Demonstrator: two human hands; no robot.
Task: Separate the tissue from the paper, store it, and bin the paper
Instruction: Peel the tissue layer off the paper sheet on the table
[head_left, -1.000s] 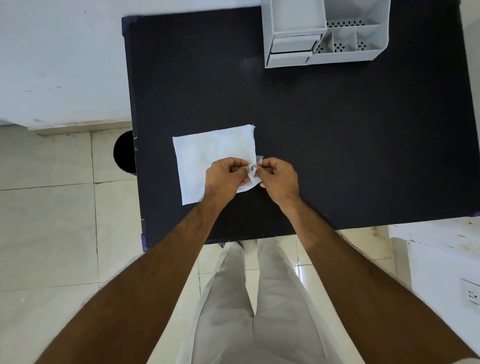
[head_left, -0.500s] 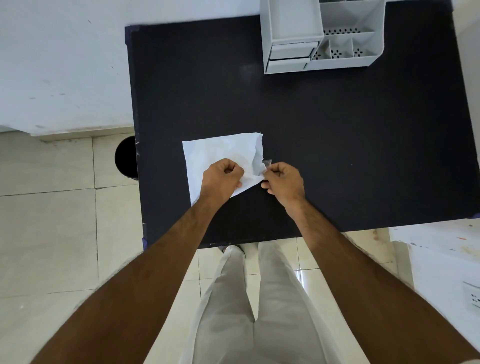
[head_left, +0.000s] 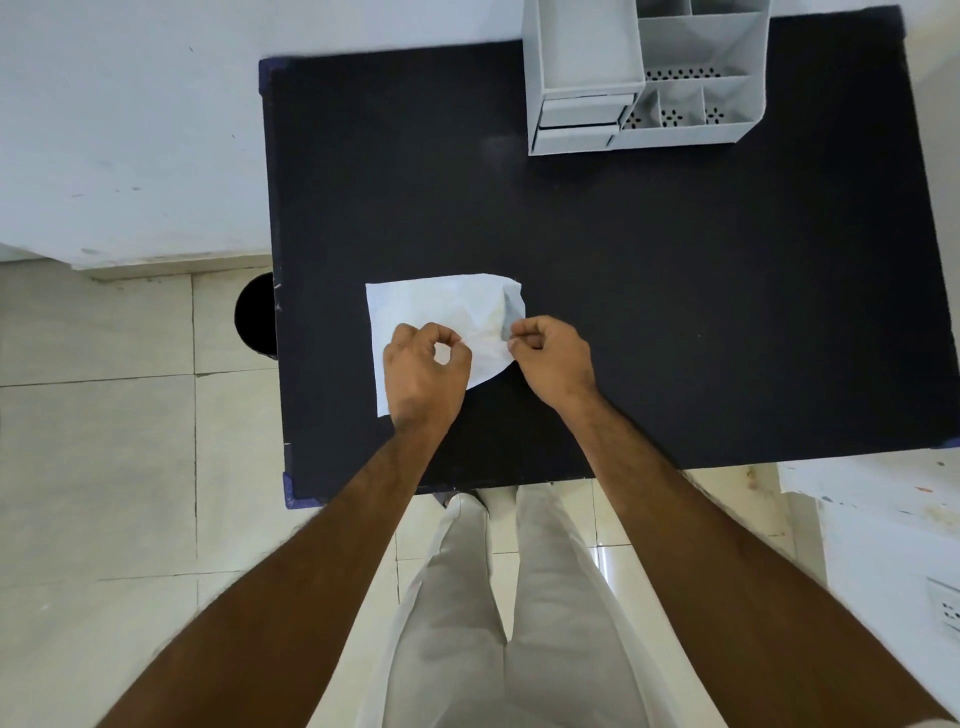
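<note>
Lifted since before, the white sheet's (head_left: 441, 317) right edge curls between both pinching hands (head_left: 423, 369) (head_left: 553, 358); open table (head_left: 727, 312) lies rightward.

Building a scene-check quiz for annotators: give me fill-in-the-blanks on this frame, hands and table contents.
1. Both hands pinch a white sheet that lies on a ____ table.
2. The sheet's curled-up corner is on the side of the ____ hand.
3. The grey organizer stands at the table's ____ edge.
4. The left hand covers the sheet's ____ edge.

Missing words: black; right; far; near
</note>
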